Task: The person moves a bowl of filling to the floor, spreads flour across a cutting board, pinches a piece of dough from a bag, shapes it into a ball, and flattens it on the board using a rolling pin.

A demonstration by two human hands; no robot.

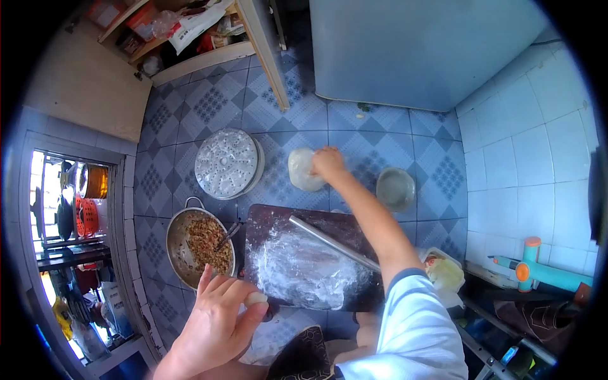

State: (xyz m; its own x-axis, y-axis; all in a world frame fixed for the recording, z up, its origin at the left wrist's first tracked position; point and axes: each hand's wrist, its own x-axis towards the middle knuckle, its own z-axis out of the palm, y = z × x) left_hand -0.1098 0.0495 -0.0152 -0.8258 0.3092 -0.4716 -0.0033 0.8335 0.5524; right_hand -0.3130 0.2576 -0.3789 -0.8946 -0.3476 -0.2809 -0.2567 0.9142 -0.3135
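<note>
- Left hand (218,316), lower left of the frame: thumb and curled fingers pinch together on a small dough piece (256,297), raised near the lower left corner of the board (253,221).
- Right hand (328,163), upper centre: fingers bent down at the edge of a pale tub (300,171). How far they are spread, and whether they grip anything, I cannot tell.
- What could go wrong: too tight a pinch might flatten the dough piece or tear it; too loose a one might let it fall towards the metal bowl (178,259) just beyond.
- A spoon (230,234) leans out of that bowl near the left hand; a careless sweep could catch its handle and spill filling (209,244).
- On the board, the pin (329,240) lies at a slant, its lower right end close to the right forearm (373,212). A brush from the arm or sleeve (411,323) could set it rolling.
- Flour (297,278) covers the board unevenly, so soft dough would probably stick on the darker, barer patches.
- Looks: the dough piece is off-white, small and blunt, mostly hidden by the thumb and fingers. The tub's contents are pale and smooth, too indistinct to name.
</note>
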